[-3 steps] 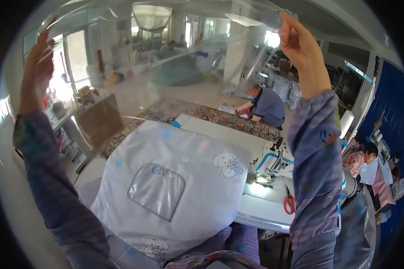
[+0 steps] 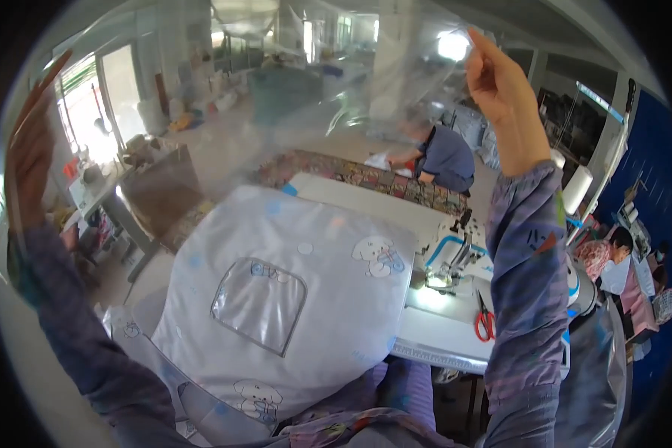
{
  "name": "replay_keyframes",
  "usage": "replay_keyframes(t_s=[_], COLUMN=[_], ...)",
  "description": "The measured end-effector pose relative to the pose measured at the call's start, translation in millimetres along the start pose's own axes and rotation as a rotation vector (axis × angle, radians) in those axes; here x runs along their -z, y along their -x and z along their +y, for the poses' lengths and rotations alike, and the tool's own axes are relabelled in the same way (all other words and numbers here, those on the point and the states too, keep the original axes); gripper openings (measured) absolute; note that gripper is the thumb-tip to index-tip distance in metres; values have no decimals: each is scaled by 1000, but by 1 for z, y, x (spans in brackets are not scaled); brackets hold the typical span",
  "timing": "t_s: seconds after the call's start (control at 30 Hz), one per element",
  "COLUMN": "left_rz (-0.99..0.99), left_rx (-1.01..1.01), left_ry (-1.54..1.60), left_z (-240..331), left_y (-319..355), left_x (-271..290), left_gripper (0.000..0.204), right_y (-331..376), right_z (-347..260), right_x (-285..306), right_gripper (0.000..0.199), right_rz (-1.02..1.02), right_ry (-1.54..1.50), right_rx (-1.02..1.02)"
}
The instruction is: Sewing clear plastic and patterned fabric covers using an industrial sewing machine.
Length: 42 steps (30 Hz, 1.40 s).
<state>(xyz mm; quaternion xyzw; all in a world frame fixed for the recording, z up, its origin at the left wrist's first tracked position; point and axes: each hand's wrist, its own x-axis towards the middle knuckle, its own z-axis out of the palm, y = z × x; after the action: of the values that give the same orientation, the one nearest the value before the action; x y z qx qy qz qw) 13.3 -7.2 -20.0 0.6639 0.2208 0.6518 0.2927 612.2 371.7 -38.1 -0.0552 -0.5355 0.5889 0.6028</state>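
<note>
Item: clear plastic sheet (image 2: 299, 97), large and glossy, held spread overhead and in front of the person. It spans from the left hand (image 2: 31, 160) to the right hand (image 2: 500, 82) and hangs between the camera and the room, so the far workshop shows hazily through it.

Left hand: raised at the left rim, fingers closed along the sheet's edge, as far as the blur allows.
Right hand: raised high at upper right, fingertips pinching the sheet's top edge.

Progress, judged from the layout: the sheet is lifted and opened out, well apart from anything below; it rests on nothing yet. The printed white fabric cover (image 2: 284, 299), with a clear window panel (image 2: 257, 302) already set in its middle, lies flat on the table (image 2: 433, 328) under the arms.

Surroundings:
- Sewing machine (image 2: 452, 261), blue-trimmed, on the table just right of the cover, its lamp lighting the bed.
- Red-handled scissors (image 2: 485, 321), on the table near the right forearm.
- Seated person in blue (image 2: 440, 157), beyond the table, bent over patterned fabric (image 2: 351, 175) spread on the floor.
- Second person (image 2: 612, 257) at the far right, low, beside the blue wall.

Obstructions: the sewing machine and scissors occupy the table's right side; both raised sleeves flank the cover; the sheet itself veils the upper view.
</note>
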Motion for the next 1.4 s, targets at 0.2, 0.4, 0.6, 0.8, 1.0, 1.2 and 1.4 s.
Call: replay_keyframes(t_s=[0.2, 0.4, 0.6, 0.8, 1.0, 1.2, 1.4], left_rz=[346, -49, -176, -397, -345, -639, -247], left_rx=[333, 1506, 328, 116, 209, 490, 213], left_ry=[-403, -1213, -1593, -865, -1225, -1277, -1275], left_z=[-38, -156, -327, -564, -595, -619, -692], left_y=[171, 341, 248, 116, 125, 75, 21], left_x=[-31, -54, -147, -348, -398, -395, -409], left_gripper=[58, 47, 24, 37, 42, 31, 34], right_y=[197, 392, 488, 509, 532, 507, 521], right_z=[125, 230, 264, 267, 245, 253, 252], right_x=[15, 36, 39, 29, 36, 57, 41], right_gripper=[9, 40, 66, 77, 76, 70, 62], right_rz=[42, 380, 276, 142, 192, 90, -18], right_ry=[-157, 161, 424, 680, 860, 1128, 627], right_rx=[-272, -804, -629, -574, -598, -386, -944])
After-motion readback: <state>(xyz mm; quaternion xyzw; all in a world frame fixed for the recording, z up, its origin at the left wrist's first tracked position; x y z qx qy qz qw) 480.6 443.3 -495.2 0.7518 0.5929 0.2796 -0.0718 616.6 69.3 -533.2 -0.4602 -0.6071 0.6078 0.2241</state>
